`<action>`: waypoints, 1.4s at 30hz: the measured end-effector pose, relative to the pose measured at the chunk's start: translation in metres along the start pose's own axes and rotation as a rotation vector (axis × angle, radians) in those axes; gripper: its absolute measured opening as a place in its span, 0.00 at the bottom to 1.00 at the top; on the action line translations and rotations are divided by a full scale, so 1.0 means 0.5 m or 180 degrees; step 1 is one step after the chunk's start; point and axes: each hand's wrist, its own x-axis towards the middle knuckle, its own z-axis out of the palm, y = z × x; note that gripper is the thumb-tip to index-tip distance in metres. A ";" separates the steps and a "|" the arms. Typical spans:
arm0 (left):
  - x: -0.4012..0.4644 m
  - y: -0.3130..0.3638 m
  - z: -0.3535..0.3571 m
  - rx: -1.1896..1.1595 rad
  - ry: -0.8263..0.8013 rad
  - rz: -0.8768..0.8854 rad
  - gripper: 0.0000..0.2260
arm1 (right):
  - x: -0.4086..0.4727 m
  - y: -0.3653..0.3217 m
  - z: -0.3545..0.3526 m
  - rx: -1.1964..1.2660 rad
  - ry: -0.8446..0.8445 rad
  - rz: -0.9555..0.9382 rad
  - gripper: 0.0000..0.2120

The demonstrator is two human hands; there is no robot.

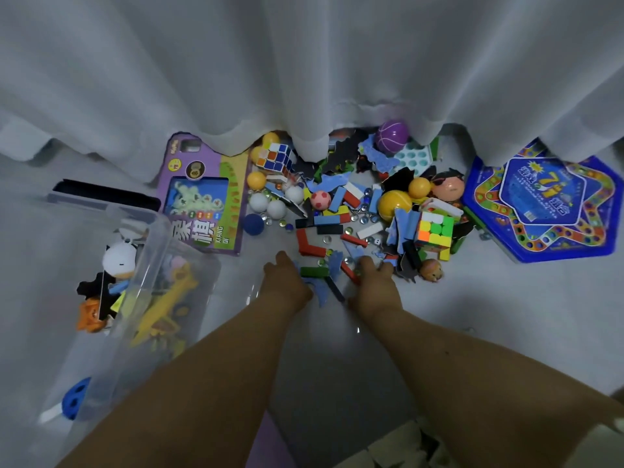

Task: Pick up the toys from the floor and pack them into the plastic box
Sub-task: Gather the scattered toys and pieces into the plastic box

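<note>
Between both hands lay the green block (314,271), long axis crosswise; left hand (287,285) touched it, right hand (376,288) near, fingers' grip indiscernible.

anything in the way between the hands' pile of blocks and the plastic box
Nothing visible blocks it. The left hand and right hand are on the blocks at the near edge of the pile, and bare floor runs from there to the clear plastic box on the left. The purple game box lies farther back.

White curtain (304,62) in folds, hem touching the pale floor (506,315).
</note>
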 end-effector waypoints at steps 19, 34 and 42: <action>0.010 0.015 0.008 -0.0614 0.0801 0.0580 0.08 | 0.049 -0.014 -0.024 0.0034 -0.0079 -0.0175 0.15; -0.058 0.117 -0.009 -0.4485 -0.1209 -0.1057 0.14 | -0.022 -0.109 -0.090 0.0858 0.0307 -0.1055 0.12; -0.056 0.119 0.026 -0.5379 -0.1568 -0.0911 0.17 | -0.061 -0.018 -0.124 0.0884 0.2154 -0.0897 0.07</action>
